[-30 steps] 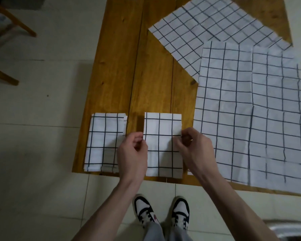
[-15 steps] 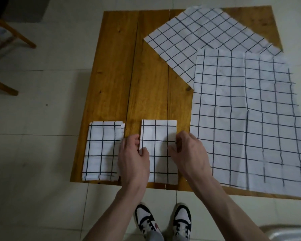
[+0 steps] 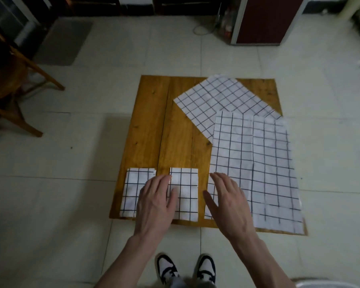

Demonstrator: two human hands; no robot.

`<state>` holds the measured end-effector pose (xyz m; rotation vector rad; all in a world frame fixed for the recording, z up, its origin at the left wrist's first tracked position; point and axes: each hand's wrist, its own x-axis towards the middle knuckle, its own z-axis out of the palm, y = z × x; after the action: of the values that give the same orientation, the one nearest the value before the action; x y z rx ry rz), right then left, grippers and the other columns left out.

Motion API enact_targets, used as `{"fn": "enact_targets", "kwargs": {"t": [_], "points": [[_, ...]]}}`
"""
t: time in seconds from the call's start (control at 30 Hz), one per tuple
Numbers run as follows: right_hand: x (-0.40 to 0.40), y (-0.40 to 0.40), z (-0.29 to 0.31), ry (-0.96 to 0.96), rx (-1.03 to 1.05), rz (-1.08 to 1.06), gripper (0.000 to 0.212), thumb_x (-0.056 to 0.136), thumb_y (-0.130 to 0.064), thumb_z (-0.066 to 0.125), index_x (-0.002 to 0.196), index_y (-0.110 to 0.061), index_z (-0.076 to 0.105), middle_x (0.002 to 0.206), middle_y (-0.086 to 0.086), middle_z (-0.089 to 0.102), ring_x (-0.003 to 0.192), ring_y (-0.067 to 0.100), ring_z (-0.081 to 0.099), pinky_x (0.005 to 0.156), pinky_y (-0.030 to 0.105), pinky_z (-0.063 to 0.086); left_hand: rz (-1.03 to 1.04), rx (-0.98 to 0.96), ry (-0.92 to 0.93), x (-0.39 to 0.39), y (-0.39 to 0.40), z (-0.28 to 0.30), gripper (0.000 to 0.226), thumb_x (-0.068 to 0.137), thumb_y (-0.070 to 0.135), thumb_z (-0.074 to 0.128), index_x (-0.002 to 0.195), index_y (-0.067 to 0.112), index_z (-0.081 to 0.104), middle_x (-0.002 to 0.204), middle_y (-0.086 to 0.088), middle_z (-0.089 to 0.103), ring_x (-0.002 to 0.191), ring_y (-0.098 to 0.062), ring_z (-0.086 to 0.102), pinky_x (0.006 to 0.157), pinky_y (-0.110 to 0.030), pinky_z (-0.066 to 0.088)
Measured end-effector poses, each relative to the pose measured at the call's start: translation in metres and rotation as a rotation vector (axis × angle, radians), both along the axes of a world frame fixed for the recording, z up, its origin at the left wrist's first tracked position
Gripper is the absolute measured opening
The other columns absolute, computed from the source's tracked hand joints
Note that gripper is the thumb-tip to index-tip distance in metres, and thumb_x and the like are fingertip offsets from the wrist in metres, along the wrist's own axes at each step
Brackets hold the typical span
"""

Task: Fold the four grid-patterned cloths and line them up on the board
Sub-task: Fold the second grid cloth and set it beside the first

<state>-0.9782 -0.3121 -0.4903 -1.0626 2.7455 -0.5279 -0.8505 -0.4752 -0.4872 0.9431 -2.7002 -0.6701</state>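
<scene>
Two folded grid cloths lie side by side at the near left of the wooden board (image 3: pixel 150 125): one folded cloth (image 3: pixel 133 190) at the left, a second folded cloth (image 3: pixel 186 194) beside it. My left hand (image 3: pixel 155 201) lies with straight fingers across the gap between them, covering part of each. My right hand (image 3: pixel 229 198), fingers spread, is over the near left corner of a large unfolded grid cloth (image 3: pixel 262 169). A second unfolded cloth (image 3: pixel 218 100) lies turned at an angle at the back, partly under the large one.
The board lies on a pale tiled floor. A wooden chair (image 3: pixel 15 88) stands at the left, a grey mat (image 3: pixel 64 42) at the back left, and a dark red cabinet (image 3: pixel 260 19) with a cable beside it at the back. My shoes (image 3: pixel 185 269) are just short of the board's near edge.
Both hands let go of the second folded cloth's edges and opened flat. The right hand moved right onto the large unfolded cloth. My head lifted, so more of the room shows.
</scene>
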Motion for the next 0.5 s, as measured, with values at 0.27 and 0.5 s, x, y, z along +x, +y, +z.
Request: {"fn": "enact_targets", "kwargs": {"t": [0.27, 0.5], "points": [[0.042, 0.023, 0.143, 0.069, 0.023, -0.037, 0.068, 0.107, -0.061, 0.025, 0.158, -0.018, 0.035, 0.164, 0.003, 0.036, 0.156, 0.017, 0.02, 0.125, 0.04, 0.018, -0.076, -0.015, 0.077, 0.03, 0.006, 0.138, 0.047, 0.107, 0.043, 0.04, 0.139, 0.014, 0.058, 0.14, -0.002, 0.06, 0.131, -0.018, 0.054, 0.112, -0.04, 0.046], [0.041, 0.044, 0.217, 0.157, -0.055, -0.187, 0.071, 0.106, -0.062, 0.021, 0.159, -0.016, 0.035, 0.164, 0.004, 0.035, 0.156, 0.019, 0.023, 0.125, 0.045, 0.024, -0.119, -0.017, 0.165, 0.021, 0.025, 0.198, 0.053, 0.107, 0.049, 0.035, 0.141, 0.017, 0.058, 0.144, -0.002, 0.059, 0.133, -0.018, 0.053, 0.11, -0.04, 0.047]]}}
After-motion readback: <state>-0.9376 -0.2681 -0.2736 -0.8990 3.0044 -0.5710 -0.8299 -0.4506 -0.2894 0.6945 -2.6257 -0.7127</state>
